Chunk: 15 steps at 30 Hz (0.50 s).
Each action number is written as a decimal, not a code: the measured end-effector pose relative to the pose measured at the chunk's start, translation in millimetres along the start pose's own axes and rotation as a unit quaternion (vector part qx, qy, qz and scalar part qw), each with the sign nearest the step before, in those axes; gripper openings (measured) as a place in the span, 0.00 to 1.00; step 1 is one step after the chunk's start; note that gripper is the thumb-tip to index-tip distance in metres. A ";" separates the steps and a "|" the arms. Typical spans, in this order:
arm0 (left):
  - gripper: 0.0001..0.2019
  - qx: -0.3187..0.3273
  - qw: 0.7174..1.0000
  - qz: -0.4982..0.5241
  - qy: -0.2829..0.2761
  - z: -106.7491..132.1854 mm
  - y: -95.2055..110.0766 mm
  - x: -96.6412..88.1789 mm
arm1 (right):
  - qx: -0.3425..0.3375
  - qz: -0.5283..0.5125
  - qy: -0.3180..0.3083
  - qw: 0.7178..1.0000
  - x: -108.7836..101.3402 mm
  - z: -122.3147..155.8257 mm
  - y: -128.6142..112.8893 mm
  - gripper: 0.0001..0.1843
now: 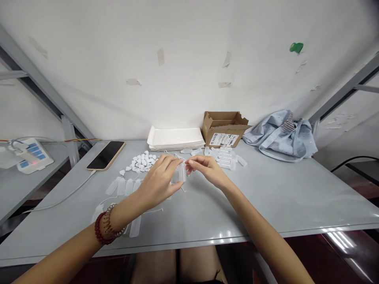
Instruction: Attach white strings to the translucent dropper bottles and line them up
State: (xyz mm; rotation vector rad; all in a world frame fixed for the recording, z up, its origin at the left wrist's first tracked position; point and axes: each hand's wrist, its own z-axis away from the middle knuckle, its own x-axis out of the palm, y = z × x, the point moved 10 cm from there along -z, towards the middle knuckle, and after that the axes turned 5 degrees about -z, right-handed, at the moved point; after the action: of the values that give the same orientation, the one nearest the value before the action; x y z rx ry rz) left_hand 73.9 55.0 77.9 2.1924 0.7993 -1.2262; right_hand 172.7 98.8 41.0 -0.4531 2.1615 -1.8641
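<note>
From my end I can read no text: the print on the cardboard box's (225, 129) white label (224, 139), right of the frame's centre, is too small.

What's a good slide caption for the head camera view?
Left grip holding a translucent piece, right grip close beside it, over a grey table with small white parts and a cardboard box.

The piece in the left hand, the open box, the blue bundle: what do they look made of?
Piece: probably plastic, frosted, since it looks whitish and translucent.
Open box: cardboard, matte brown, with thin folded flaps.
Blue bundle: likely fabric, dull and soft, lying in loose folds; fibre unclear.
</note>
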 end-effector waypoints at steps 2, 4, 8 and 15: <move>0.21 -0.006 1.000 0.010 -0.004 -0.5 0.1 0.9 | 0.002 -0.004 -0.003 1.000 0.9 -0.3 1.3 0.11; 0.20 -0.014 1.000 0.023 -0.012 -0.5 -0.6 3.4 | 0.005 0.005 -0.006 1.000 2.1 -0.8 3.4 0.11; 0.20 -0.031 0.997 0.057 -0.052 1.6 -4.6 14.2 | 0.032 0.054 -0.006 0.998 2.0 -1.7 13.6 0.09; 0.18 -0.053 0.979 0.092 -0.173 14.1 -13.0 39.6 | 0.046 0.187 -0.078 0.978 15.9 -0.7 35.4 0.08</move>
State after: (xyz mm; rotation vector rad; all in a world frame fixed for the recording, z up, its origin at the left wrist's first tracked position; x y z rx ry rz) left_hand 73.5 64.5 35.0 1.8504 0.4946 -1.3825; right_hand 155.3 98.0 6.2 -0.1507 1.8933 -1.6517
